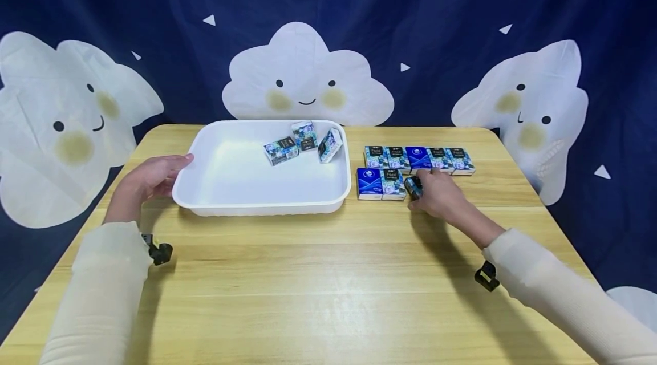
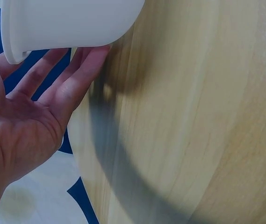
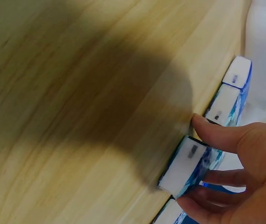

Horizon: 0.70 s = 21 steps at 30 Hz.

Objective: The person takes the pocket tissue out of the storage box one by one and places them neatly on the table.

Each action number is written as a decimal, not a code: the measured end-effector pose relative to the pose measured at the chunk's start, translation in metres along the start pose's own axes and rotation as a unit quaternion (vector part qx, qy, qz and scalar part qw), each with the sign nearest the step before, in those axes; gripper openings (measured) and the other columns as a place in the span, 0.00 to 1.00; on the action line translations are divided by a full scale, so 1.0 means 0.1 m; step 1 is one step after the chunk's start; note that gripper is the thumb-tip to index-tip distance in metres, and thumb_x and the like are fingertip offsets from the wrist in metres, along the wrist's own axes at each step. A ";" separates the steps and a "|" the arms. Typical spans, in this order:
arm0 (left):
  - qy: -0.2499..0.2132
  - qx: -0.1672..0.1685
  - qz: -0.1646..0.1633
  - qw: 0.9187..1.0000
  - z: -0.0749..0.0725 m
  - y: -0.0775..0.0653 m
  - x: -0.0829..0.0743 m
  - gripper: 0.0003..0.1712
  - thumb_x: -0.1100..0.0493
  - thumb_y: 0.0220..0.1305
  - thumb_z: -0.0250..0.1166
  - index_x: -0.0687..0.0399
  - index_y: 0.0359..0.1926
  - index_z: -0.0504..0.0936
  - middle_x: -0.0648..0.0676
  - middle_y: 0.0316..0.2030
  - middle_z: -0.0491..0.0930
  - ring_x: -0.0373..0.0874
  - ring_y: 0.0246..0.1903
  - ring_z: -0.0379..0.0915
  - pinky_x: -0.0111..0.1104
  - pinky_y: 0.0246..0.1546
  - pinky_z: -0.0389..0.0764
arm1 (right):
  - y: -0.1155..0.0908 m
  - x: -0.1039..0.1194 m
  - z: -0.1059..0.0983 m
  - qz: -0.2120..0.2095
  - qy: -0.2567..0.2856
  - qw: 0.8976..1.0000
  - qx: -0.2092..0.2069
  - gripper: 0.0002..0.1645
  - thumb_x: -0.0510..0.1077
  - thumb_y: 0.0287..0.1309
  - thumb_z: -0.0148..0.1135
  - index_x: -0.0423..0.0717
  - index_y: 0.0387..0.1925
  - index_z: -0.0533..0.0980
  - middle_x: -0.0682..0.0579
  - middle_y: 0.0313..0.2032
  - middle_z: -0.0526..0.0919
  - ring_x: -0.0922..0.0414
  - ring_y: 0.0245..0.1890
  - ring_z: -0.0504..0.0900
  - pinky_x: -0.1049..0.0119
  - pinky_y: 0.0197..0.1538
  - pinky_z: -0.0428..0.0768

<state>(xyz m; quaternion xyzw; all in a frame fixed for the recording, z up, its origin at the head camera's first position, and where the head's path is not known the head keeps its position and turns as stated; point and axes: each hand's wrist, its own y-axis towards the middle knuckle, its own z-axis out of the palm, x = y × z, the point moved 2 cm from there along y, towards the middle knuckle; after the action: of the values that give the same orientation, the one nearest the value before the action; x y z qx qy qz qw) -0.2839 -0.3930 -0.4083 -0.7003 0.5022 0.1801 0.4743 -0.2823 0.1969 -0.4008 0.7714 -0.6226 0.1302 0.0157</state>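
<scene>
While the right hand (image 1: 438,194) at 1 o'clock pinches a floral tissue packet (image 3: 188,166), light pressure should keep it uncrushed; the left hand (image 1: 156,175), fingers nearly straight, touches the white plastic tray (image 1: 226,168) at its 9 o'clock edge; farther back, five packets (image 1: 418,158) line up

"Face" reads on dark labels (image 1: 391,175) of several floral packs (image 1: 394,189); other print is too small.

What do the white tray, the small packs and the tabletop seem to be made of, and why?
White tray: probably plastic; glossy, with smooth rounded corners.
Small packs: printed film or thin card, unclear which; slightly shiny, crisp edges.
Tabletop: wood or wood-look laminate; visible grain, soft glare.
</scene>
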 end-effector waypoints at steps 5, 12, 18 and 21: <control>-0.007 0.002 0.002 1.000 0.01 0.00 0.00 0.55 0.25 0.69 0.49 0.56 0.81 0.46 0.65 0.70 0.63 0.40 0.47 0.76 0.31 0.44 0.82 | 0.00 -0.01 0.01 -0.002 0.011 1.000 -0.009 0.49 0.46 0.49 0.80 0.31 0.67 0.66 0.24 0.57 0.74 0.32 0.52 0.77 0.39 0.53 0.79; -0.018 0.005 0.001 1.000 0.02 -0.01 0.00 0.54 0.27 0.71 0.49 0.55 0.81 0.45 0.66 0.72 0.60 0.41 0.48 0.76 0.31 0.45 0.83 | -0.01 -0.06 -0.01 -0.006 0.028 0.999 -0.027 0.46 0.41 0.48 0.78 0.31 0.66 0.68 0.24 0.54 0.76 0.30 0.54 0.76 0.39 0.54 0.78; -0.020 0.010 0.001 1.000 0.03 -0.01 -0.01 0.54 0.27 0.71 0.49 0.57 0.81 0.44 0.68 0.73 0.58 0.41 0.48 0.76 0.31 0.45 0.83 | 0.00 -0.07 -0.06 -0.004 0.032 0.999 -0.012 0.38 0.44 0.56 0.71 0.28 0.63 0.68 0.31 0.45 0.80 0.41 0.40 0.80 0.49 0.41 0.79; -0.018 0.012 -0.001 1.000 0.02 -0.01 0.00 0.54 0.27 0.71 0.48 0.57 0.81 0.44 0.69 0.73 0.58 0.40 0.47 0.76 0.31 0.45 0.83 | 0.01 -0.07 -0.10 0.000 0.045 0.999 0.000 0.37 0.46 0.60 0.67 0.27 0.64 0.67 0.38 0.35 0.82 0.49 0.29 0.76 0.55 0.34 0.74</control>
<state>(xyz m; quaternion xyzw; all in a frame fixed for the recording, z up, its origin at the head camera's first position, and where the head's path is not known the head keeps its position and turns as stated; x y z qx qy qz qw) -0.2830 -0.3910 -0.4085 -0.6913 0.4952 0.1865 0.4920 -0.2859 0.2049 -0.3927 0.7647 -0.6215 0.1643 0.0437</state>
